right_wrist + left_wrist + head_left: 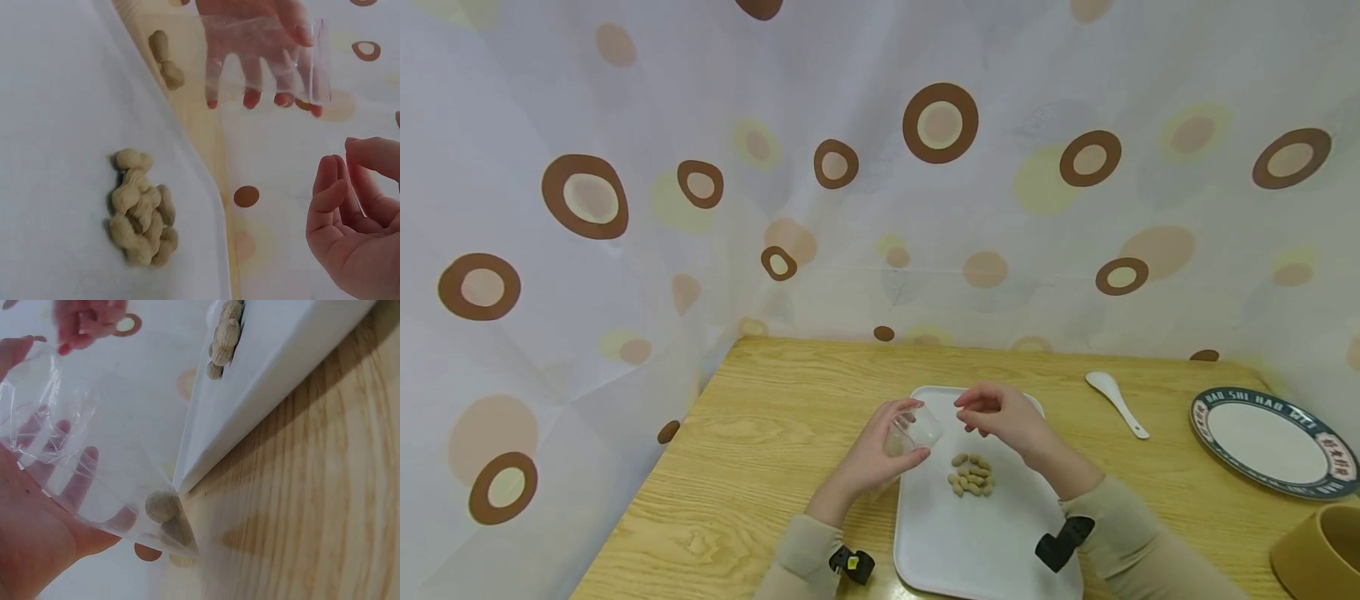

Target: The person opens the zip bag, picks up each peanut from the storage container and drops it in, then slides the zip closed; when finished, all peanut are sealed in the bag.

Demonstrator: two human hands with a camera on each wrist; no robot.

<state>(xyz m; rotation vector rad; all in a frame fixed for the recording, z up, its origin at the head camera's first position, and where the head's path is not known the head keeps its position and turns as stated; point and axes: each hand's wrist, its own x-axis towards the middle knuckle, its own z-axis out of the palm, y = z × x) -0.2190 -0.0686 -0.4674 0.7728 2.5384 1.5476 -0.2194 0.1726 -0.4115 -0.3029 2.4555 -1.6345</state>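
My left hand (871, 452) holds a clear plastic bag (112, 456) at the left edge of the white tray, thumb on one side and fingers spread on the other. Inside the bag's lower corner lie unshelled peanuts (169, 74), with two showing in the right wrist view. Over the tray's far part hovers my right hand (1011, 418), apart from the bag. Its fingers are loosely bent, thumb close to the fingertips, and nothing shows between them in the right wrist view. Beneath the hands, a small pile of peanuts (973, 477) lies on the tray (943, 542).
A white spoon (1116, 402) lies on the wooden table (805, 367) right of the tray. Farther right are a plate with a dark patterned rim (1213, 450) and a brown-yellow cup (1303, 554). A dotted curtain (865, 83) hangs behind the table.
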